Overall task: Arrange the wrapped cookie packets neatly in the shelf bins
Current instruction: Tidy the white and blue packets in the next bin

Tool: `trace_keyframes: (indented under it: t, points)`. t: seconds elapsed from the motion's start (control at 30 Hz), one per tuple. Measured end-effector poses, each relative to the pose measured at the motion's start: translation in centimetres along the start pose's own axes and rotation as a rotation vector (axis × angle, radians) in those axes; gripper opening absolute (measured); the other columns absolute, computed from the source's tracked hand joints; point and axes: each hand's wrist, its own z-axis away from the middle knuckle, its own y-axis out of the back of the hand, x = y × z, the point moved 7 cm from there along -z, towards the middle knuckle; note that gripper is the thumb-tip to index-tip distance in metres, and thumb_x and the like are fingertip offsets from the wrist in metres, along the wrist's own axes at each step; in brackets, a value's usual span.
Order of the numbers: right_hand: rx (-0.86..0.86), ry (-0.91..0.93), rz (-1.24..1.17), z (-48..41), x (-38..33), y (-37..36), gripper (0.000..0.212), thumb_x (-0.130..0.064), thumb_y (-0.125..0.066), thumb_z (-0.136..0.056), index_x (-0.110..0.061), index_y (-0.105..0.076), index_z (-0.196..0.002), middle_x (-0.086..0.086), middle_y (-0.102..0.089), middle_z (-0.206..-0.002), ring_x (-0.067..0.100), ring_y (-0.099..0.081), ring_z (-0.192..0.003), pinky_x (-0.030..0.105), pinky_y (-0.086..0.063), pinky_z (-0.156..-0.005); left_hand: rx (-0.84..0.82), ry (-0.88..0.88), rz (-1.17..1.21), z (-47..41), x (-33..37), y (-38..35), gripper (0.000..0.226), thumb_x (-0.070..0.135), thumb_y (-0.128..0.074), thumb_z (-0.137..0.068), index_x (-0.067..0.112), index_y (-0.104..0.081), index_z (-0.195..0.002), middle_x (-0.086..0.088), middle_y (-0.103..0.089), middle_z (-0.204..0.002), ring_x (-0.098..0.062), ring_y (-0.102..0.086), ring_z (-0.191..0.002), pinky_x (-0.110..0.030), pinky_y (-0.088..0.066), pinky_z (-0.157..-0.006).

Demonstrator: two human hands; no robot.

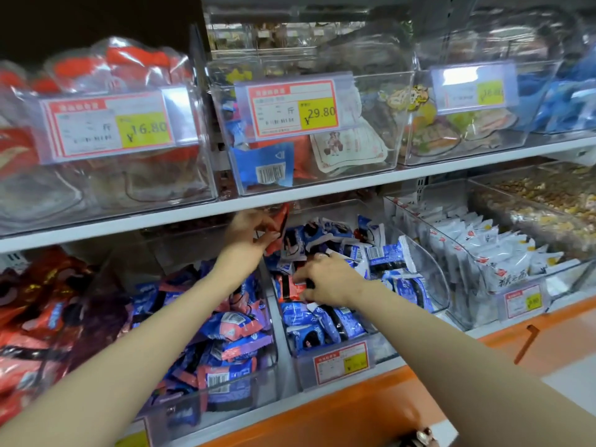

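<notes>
Two clear bins on the lower shelf hold wrapped cookie packets. The middle bin (pixel 337 372) is filled with blue and white packets (pixel 400 287), and the bin to its left (pixel 225 396) holds blue packets with pink ends (pixel 230 329). My left hand (pixel 250 232) is raised at the back of the middle bin and pinches a red packet (pixel 280 227). Lower down, my right hand (pixel 325 280) reaches into the middle bin and grips another red and black packet (pixel 290 288) lying among the blue ones.
A far-left bin holds red packets (pixel 42 317). To the right stands a bin of white packets (pixel 493 256) and a bin of loose snacks (pixel 548 204). The upper shelf (pixel 322 191) carries clear bins with price tags (pixel 292 108). An orange ledge (pixel 371 411) runs along the front.
</notes>
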Motion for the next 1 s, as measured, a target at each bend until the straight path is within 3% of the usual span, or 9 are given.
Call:
trace_keyframes:
  t: [0.13, 0.27, 0.4, 0.57, 0.73, 0.8, 0.87, 0.9, 1.0]
  points:
    - [-0.060, -0.074, -0.035, -1.6, 0.2, -1.0, 0.053, -0.048, -0.058, -0.087, -0.028, -0.048, -0.135, 0.009, -0.053, -0.134, 0.026, -0.037, -0.130, 0.039, -0.020, -0.110, 0.049, 0.012, 0.038, 0.3, -0.6, 0.8, 0.011, -0.001, -0.066, -0.080, 0.009, -0.065, -0.083, -0.004, -0.060, -0.098, -0.017, -0.055, -0.094, -0.030, -0.045, -0.087]
    - [-0.149, -0.089, -0.109, -2.5, 0.4, -2.2, 0.060, -0.046, -0.060, -0.087, -0.031, -0.039, -0.141, 0.004, -0.050, -0.139, 0.026, -0.037, -0.132, 0.039, -0.021, -0.110, 0.014, 0.007, 0.079, 0.5, -0.7, 0.8, 0.016, 0.001, -0.068, -0.080, 0.015, -0.061, -0.080, -0.005, -0.058, -0.101, -0.015, -0.054, -0.096, -0.026, -0.042, -0.086]
    - [-0.073, -0.125, -0.198, -2.8, 0.8, -2.1, 0.063, -0.043, -0.067, -0.082, -0.030, -0.042, -0.139, 0.005, -0.059, -0.127, 0.026, -0.046, -0.123, 0.034, -0.032, -0.101, -0.035, -0.019, 0.113, 0.8, -0.6, 0.5, 0.007, 0.001, -0.068, -0.080, 0.006, -0.066, -0.085, -0.001, -0.052, -0.104, -0.012, -0.049, -0.106, -0.024, -0.039, -0.093]
    - [0.129, -0.202, -0.535, -1.4, 2.2, 0.7, 0.055, -0.039, -0.078, -0.072, -0.021, -0.056, -0.119, 0.004, -0.063, -0.114, 0.023, -0.058, -0.106, 0.028, -0.045, -0.082, 0.005, 0.013, 0.205, 1.6, -0.9, 1.6, 0.007, 0.003, -0.067, -0.082, 0.006, -0.065, -0.087, -0.002, -0.054, -0.100, -0.009, -0.052, -0.097, -0.005, -0.037, -0.084]
    - [0.382, -0.232, -0.980, -0.2, 1.6, 4.4, 0.029, -0.026, -0.082, -0.070, -0.018, -0.056, -0.078, 0.008, -0.065, -0.085, 0.024, -0.061, -0.081, 0.038, -0.051, -0.075, 0.156, 0.040, 0.281, 2.9, -2.6, 4.3, 0.020, 0.006, -0.069, -0.081, 0.023, -0.060, -0.082, -0.002, -0.060, -0.101, -0.014, -0.056, -0.097, -0.019, -0.042, -0.087]
    - [0.395, -0.169, -1.040, -0.2, -0.3, 5.2, 0.026, -0.024, -0.082, -0.070, -0.017, -0.058, -0.080, 0.010, -0.067, -0.088, 0.024, -0.062, -0.084, 0.036, -0.051, -0.076, 0.219, 0.045, 0.207, 3.2, -3.4, 5.6, 0.013, 0.007, -0.068, -0.082, 0.018, -0.062, -0.086, -0.009, -0.060, -0.103, -0.020, -0.056, -0.100, -0.014, -0.040, -0.085]
    - [0.371, -0.063, -0.993, -0.5, -2.7, 5.8, 0.023, -0.020, -0.080, -0.073, -0.019, -0.063, -0.088, 0.003, -0.068, -0.097, 0.017, -0.061, -0.089, 0.022, -0.047, -0.077, 0.221, 0.049, 0.184, 3.3, -4.3, 6.5, 0.012, 0.010, -0.068, -0.083, 0.013, -0.064, -0.094, -0.012, -0.061, -0.107, -0.021, -0.057, -0.102, -0.017, -0.041, -0.088]
    - [0.352, -0.030, -0.960, -0.6, -3.6, 5.9, 0.022, -0.018, -0.078, -0.075, -0.019, -0.065, -0.092, 0.001, -0.067, -0.100, 0.015, -0.061, -0.090, 0.017, -0.046, -0.077, 0.205, 0.086, 0.228, 3.5, -4.6, 6.8, 0.015, 0.012, -0.066, -0.085, 0.014, -0.063, -0.100, -0.009, -0.061, -0.110, -0.015, -0.058, -0.102, -0.016, -0.041, -0.088]
    - [0.354, -0.045, -0.913, -0.7, -3.9, 5.8, 0.021, -0.014, -0.072, -0.081, -0.012, -0.069, -0.101, 0.002, -0.067, -0.098, 0.018, -0.063, -0.089, 0.019, -0.047, -0.077, 0.158, 0.212, 0.334, 4.5, -5.5, 6.8, 0.021, 0.015, -0.058, -0.090, 0.016, -0.058, -0.111, 0.002, -0.059, -0.112, 0.001, -0.055, -0.096, -0.001, -0.038, -0.080]
